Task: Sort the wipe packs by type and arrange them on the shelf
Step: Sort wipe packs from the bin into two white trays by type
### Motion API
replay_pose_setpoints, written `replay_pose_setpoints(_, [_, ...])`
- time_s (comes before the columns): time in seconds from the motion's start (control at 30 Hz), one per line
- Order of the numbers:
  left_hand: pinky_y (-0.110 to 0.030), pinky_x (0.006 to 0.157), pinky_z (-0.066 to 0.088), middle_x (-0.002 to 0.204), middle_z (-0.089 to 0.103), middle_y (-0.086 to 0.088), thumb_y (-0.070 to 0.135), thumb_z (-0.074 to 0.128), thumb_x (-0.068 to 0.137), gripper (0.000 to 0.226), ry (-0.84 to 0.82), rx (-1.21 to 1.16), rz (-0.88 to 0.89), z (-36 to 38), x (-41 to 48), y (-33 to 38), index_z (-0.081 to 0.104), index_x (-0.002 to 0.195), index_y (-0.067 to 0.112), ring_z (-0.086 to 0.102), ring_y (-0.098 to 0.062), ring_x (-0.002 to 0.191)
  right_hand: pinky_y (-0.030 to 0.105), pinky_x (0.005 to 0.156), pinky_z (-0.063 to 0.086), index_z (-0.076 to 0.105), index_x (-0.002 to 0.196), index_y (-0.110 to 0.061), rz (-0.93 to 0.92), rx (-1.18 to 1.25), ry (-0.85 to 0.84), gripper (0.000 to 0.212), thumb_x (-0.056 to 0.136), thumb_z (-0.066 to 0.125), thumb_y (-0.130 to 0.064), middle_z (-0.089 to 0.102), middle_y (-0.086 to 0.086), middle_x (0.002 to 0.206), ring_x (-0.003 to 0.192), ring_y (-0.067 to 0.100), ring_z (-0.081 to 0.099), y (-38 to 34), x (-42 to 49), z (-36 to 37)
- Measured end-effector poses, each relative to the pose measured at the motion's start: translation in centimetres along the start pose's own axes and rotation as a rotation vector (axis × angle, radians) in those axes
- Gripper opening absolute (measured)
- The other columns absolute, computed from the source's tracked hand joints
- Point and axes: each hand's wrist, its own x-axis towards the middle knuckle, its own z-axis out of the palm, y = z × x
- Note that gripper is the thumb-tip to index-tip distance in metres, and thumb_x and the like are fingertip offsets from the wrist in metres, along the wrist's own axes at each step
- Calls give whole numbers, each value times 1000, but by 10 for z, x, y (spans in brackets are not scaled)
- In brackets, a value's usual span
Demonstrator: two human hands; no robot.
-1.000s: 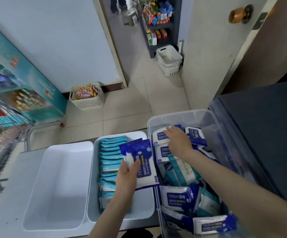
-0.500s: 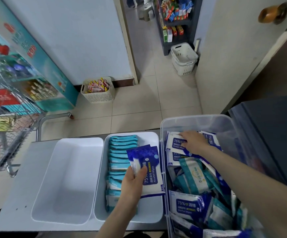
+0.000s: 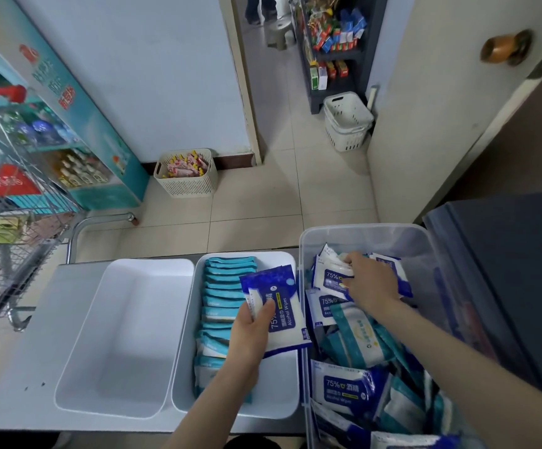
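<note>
Partly sorted, I judge: teal wipe packs (image 3: 224,299) line the white plastic middle bin (image 3: 272,406), the left hand (image 3: 250,332) pinches dark-blue alcohol-wipe packs (image 3: 287,315) above it, and to its right the right hand (image 3: 368,283) curls its fingers round a blue-and-white pack (image 3: 329,277) in the clear plastic tub (image 3: 360,234), where many mixed packs remain.

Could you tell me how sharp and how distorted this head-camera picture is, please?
Head view: strong wide-angle bending, the door frame leans; the centre is sharp enough to read the print on the blue pack in the left hand; the shopping cart at the left edge is smeared; light is soft, shadows faint.
</note>
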Motion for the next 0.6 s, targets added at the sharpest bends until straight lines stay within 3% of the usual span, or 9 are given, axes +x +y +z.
replay_pose_setpoints(0.13, [-29,60,56,88,75,-5,29,54,97,19,-1,-58,-12,3,-8,-1,62,103,12,72,-22,77,33,82,44,50,120,-20,-87,-227,-15,33,88,59,-23,57,2,117,108,23,52,9,-14,9])
replay_pose_setpoints(0.2, [-29,57,55,88,75,-8,31,54,96,23,4,-88,-27,2,-13,-3,62,102,10,71,-23,74,35,75,46,52,113,-17,-58,-138,-45,22,93,53,-27,57,4,115,104,25,54,13,-15,5])
replay_pose_setpoints(0.33, [-27,51,54,78,75,-7,32,53,97,28,26,-189,-74,-12,-21,-9,64,99,7,70,-19,61,36,64,45,52,98,-17,-19,92,58,10,93,53,-27,64,4,99,89,28,59,8,-21,-13])
replay_pose_setpoints(0.4, [-26,49,52,77,75,-8,33,53,96,29,31,-222,-105,-25,-22,-11,65,100,6,70,-18,59,37,64,46,52,102,-18,7,171,89,12,93,53,-26,65,4,99,88,29,60,0,-29,-23])
replay_pose_setpoints(0.6, [-34,62,58,84,75,-12,36,57,94,29,16,-223,-116,-71,-3,-12,65,100,9,70,-27,69,34,66,36,52,110,-20,-29,279,106,18,93,55,-24,66,3,106,96,29,58,-50,-50,-45])
